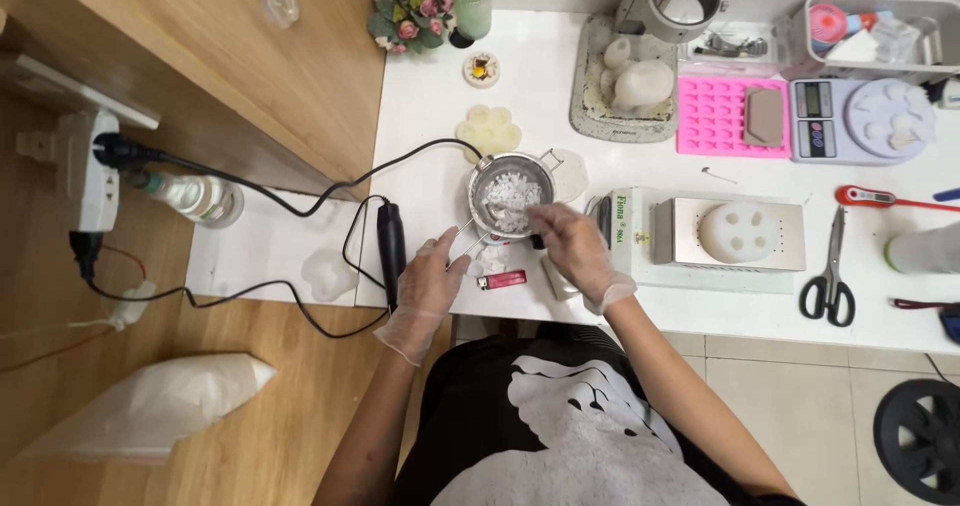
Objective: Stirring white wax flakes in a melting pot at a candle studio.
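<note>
A white sack (150,406) lies on the wooden floor at far left, below a wall socket (85,171) with a black cable (300,201) running to a black handheld tool (391,241) on the white table (560,86). The left hand (430,281), in a thin clear glove, grips the handle of a small metal pot (510,198), likely to keep it from turning. The pot sits near the table's front edge and holds white flakes. The right hand (572,246), also gloved, is closed on what seems to be a spoon reaching into the flakes; its shaft is hard to make out. A small red lighter (503,279) lies between the hands. Further right are a pink grid mould (718,116), a digital scale (862,121) and black-handled scissors (830,271).
</note>
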